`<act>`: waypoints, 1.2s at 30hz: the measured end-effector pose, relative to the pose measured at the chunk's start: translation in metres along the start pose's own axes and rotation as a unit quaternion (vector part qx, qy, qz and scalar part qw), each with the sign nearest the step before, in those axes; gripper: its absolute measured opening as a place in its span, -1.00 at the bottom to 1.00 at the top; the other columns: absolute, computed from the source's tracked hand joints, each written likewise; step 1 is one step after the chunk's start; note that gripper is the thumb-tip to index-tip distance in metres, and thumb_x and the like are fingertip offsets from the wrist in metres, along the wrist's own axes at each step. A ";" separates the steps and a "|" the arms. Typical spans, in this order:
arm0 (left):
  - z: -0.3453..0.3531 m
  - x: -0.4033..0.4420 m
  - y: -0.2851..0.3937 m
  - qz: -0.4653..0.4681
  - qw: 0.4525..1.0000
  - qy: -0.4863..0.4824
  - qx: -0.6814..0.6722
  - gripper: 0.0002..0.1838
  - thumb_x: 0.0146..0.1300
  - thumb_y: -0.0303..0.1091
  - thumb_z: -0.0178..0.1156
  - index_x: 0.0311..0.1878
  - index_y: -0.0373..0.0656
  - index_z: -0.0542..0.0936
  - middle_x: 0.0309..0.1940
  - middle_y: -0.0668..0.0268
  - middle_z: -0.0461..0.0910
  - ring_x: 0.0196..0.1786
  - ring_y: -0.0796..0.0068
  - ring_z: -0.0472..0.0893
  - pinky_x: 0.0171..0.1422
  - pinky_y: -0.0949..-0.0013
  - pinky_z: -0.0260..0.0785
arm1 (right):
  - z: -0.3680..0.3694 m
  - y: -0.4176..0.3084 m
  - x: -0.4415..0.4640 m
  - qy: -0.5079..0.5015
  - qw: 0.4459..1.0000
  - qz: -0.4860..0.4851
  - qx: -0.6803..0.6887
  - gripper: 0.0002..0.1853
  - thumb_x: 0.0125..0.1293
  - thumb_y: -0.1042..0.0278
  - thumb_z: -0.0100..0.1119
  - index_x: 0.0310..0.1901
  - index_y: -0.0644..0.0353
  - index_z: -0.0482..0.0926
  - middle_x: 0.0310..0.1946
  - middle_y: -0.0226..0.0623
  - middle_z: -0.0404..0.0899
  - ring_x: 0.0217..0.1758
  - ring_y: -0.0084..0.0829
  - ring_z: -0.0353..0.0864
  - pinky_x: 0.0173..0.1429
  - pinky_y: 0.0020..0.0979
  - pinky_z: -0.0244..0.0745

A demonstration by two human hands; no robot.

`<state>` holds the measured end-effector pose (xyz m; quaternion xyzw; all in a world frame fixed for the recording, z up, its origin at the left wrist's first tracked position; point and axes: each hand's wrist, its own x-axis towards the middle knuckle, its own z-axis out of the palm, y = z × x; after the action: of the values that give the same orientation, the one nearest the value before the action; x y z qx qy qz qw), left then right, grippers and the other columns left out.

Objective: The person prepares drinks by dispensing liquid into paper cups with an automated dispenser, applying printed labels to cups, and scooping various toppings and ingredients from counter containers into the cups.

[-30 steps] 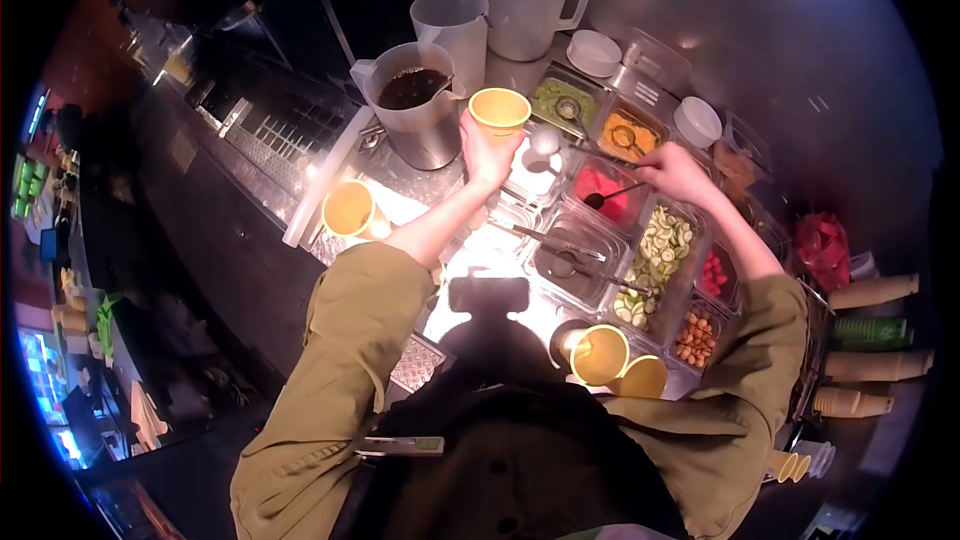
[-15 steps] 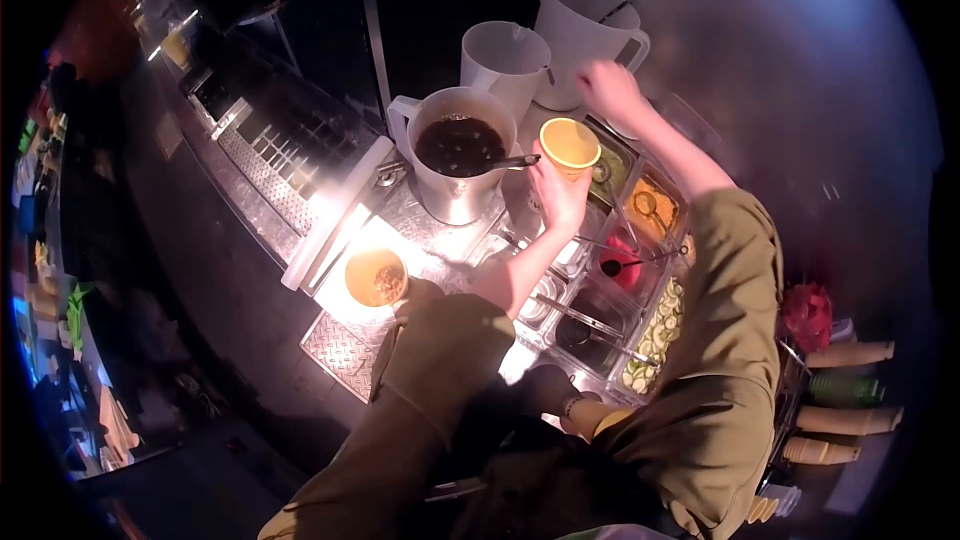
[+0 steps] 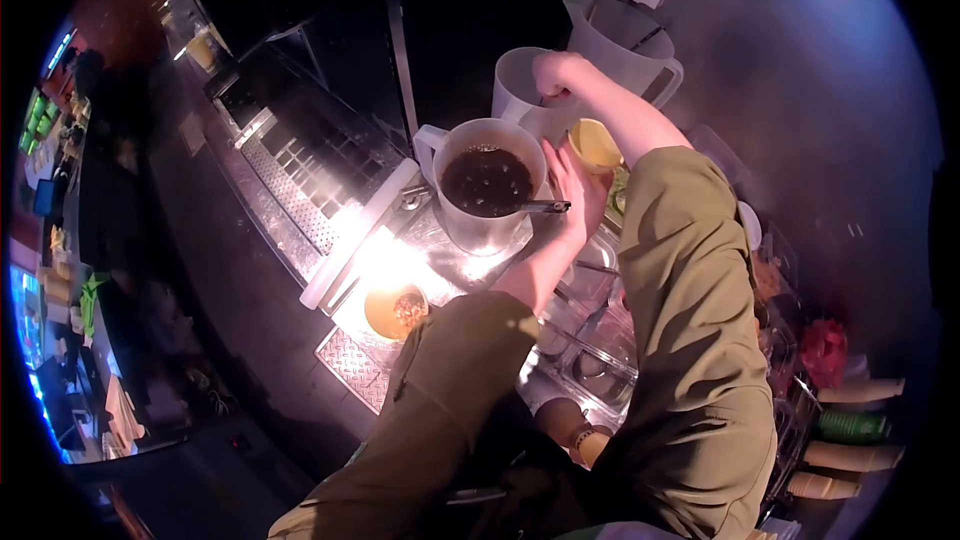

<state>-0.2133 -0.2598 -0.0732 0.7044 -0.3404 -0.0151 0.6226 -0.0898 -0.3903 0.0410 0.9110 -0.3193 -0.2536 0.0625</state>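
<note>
My left hand (image 3: 582,190) is wrapped round a yellow paper cup (image 3: 597,144), held tilted beside a white pitcher of dark liquid (image 3: 487,180). A utensil with a metal handle (image 3: 545,207) leans out over that pitcher's rim. My right hand (image 3: 562,76) is closed at the rim of the middle white pitcher (image 3: 515,90). It grips a dark-handled utensil, mostly hidden by the fist. Behind it stands a larger white pitcher (image 3: 620,30) with a dark handle inside. Another yellow cup (image 3: 385,310), with brown crumbly contents, rests on the lit counter to the left.
Topping containers (image 3: 600,335) lie below my arms, partly covered by my right sleeve. A metal drip grille (image 3: 275,170) runs along the left. Stacked cups (image 3: 855,456) and a red bundle (image 3: 824,352) are at the right. Part of a person's dark shoe (image 3: 560,420) shows below.
My right hand has moved from beside the large pitcher to the middle pitcher's rim and closed there. The cup in my left hand has tilted. The view has shifted slightly.
</note>
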 end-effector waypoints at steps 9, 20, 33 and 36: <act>0.008 0.013 0.006 -0.021 0.996 0.082 -0.036 -0.06 -0.29 -0.37 0.44 0.18 -0.23 0.09 0.26 -0.19 -0.03 0.27 -0.16 0.10 0.29 0.03 0.03 | -0.049 0.048 -0.082 0.168 0.983 -0.044 0.063 -0.86 -0.18 0.38 0.18 -0.49 0.12 0.62 -0.49 -0.27 0.61 -0.36 -0.30 0.61 -0.25 -0.30 0.49; 0.007 0.013 0.010 -0.036 0.995 0.086 -0.021 -0.04 -0.31 -0.41 0.42 0.21 -0.19 0.07 0.28 -0.01 0.03 0.28 -0.04 0.14 0.29 0.04 0.03 | -0.022 0.081 -0.075 0.233 0.957 -0.027 0.168 -0.82 -0.13 0.32 0.17 -0.45 0.18 0.63 -0.47 -0.17 0.61 -0.31 -0.23 0.60 -0.21 -0.28 0.50; 0.003 0.015 0.013 -0.047 0.996 0.079 0.006 -0.03 -0.31 -0.27 0.44 0.20 -0.19 0.10 0.04 0.00 0.30 0.11 -0.01 0.30 0.16 0.01 0.12 | -0.030 0.100 -0.098 0.136 0.904 0.064 0.400 -0.85 -0.08 0.38 0.21 -0.50 0.31 0.58 -0.64 -0.29 0.51 -0.74 -0.61 0.26 -0.70 -0.54 0.08; 0.004 0.017 0.017 -0.074 0.995 0.070 -0.004 -0.02 -0.32 -0.22 0.45 0.20 -0.20 0.10 -0.01 -0.01 0.34 0.09 0.00 0.32 0.15 0.03 0.14 | -0.052 0.114 -0.128 0.160 0.893 0.028 0.420 -0.85 -0.07 0.37 0.22 -0.52 0.29 0.57 -0.69 -0.35 0.44 -0.74 -0.63 0.23 -0.70 -0.55 0.06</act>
<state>-0.2097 -0.2713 -0.0517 0.7244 -0.2430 -0.0136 0.6449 -0.2115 -0.4038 0.1710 0.8713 -0.4073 0.0553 -0.2680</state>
